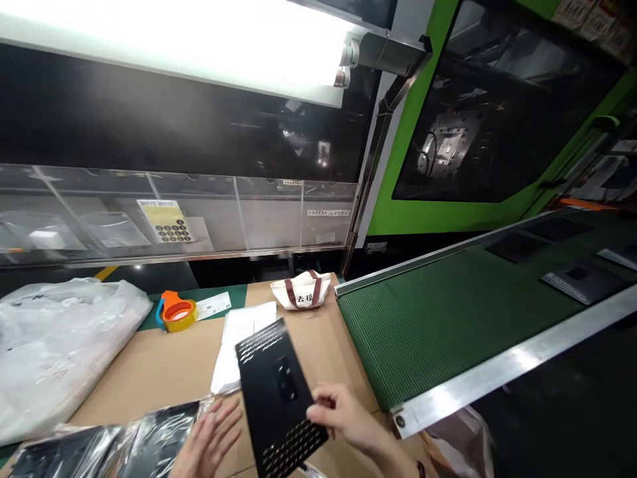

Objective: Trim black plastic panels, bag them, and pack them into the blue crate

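Note:
My right hand (347, 419) grips the right edge of a black perforated panel (277, 393), holding it tilted above the cardboard-covered table (164, 368). The panel has rows of holes at both ends and a square cut-out in its middle. My left hand (212, 443) is open with fingers stretched out, just left of the panel, resting at the edge of a clear plastic bag (156, 435) that holds a similar black panel. A stack of white sheets (239, 345) lies under and behind the held panel.
A green conveyor belt (448, 318) runs off to the right carrying several dark panels (582, 280). A roll of yellow tape in an orange dispenser (176, 312), a small white bag with brown straps (302, 291) and a heap of clear plastic (54, 345) sit on the table.

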`<state>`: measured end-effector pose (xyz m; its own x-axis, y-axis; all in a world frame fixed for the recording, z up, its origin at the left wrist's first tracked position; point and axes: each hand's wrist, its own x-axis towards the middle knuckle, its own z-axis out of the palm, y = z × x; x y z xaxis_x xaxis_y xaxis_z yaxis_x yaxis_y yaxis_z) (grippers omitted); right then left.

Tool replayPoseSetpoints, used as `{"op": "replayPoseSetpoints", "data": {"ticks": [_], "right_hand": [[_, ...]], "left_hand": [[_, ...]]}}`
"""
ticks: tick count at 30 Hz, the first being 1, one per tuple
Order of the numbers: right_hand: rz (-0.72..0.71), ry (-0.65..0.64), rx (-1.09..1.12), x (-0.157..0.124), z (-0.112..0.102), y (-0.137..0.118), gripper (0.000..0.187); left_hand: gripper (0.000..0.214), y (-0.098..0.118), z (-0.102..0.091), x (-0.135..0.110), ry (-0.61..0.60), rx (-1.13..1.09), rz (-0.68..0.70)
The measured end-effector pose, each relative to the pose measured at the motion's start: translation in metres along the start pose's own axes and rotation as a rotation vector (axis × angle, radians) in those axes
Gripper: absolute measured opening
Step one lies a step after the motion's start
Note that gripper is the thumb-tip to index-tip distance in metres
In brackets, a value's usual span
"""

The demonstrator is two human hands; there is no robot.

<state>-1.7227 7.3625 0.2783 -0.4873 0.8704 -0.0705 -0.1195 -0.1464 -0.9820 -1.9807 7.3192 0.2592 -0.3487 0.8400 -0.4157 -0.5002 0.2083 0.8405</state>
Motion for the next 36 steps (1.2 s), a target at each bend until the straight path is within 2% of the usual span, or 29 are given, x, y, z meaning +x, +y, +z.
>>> {"op": "replayPoseSetpoints", "data": {"ticks": [3,5,8,10,13,16,20,21,22,25,27,30,33,36], "right_hand": [[0.140,-0.245,-0.076,0.002,0.030,0.025,0.034],[0.224,-0.280,-0.188,0.006,0.038,0.047,0.038],[0.239,-0.094,-0.404,0.011,0.044,0.089,0.034],[0.237,0.040,-0.542,0.011,0.048,0.117,0.040],[0.259,0.154,-0.684,0.009,0.057,0.149,0.044],[0.272,0.210,-0.706,0.007,0.065,0.164,0.036],[0.252,0.225,-0.591,0.014,0.067,0.161,0.013],[0.250,0.219,-0.544,0.016,0.067,0.156,0.007],[0.249,0.213,-0.495,0.019,0.066,0.150,0.010],[0.238,0.193,-0.372,0.023,0.062,0.117,0.043],[0.210,0.167,-0.323,0.020,0.058,0.081,0.056],[0.082,0.102,-0.334,0.005,0.057,0.007,0.049],[-0.094,0.035,-0.511,-0.015,0.063,-0.065,0.040],[-0.277,-0.103,-0.741,-0.027,0.073,-0.112,0.034]], "left_hand": [[0.050,-0.006,0.011,-0.007,-0.025,0.006,-0.093],[0.047,-0.002,0.007,-0.015,-0.017,-0.004,-0.144],[0.039,0.011,-0.006,-0.029,-0.031,-0.150,-0.229],[0.027,0.021,-0.014,-0.039,-0.024,-0.250,-0.265],[0.017,0.030,-0.017,-0.051,-0.021,-0.360,-0.217],[0.014,0.029,-0.016,-0.056,-0.119,-0.487,-0.155],[0.008,0.021,-0.009,-0.059,-0.283,-0.626,-0.163],[0.009,0.020,-0.006,-0.060,-0.318,-0.656,-0.167],[0.011,0.020,-0.002,-0.063,-0.355,-0.677,-0.175],[0.024,0.023,0.009,-0.072,-0.458,-0.683,-0.217],[0.032,0.025,0.015,-0.079,-0.481,-0.664,-0.241],[0.038,0.027,0.020,-0.089,-0.487,-0.657,-0.257],[0.039,0.027,0.021,-0.097,-0.506,-0.653,-0.243],[0.037,0.029,0.021,-0.101,-0.498,-0.620,-0.243]]}}
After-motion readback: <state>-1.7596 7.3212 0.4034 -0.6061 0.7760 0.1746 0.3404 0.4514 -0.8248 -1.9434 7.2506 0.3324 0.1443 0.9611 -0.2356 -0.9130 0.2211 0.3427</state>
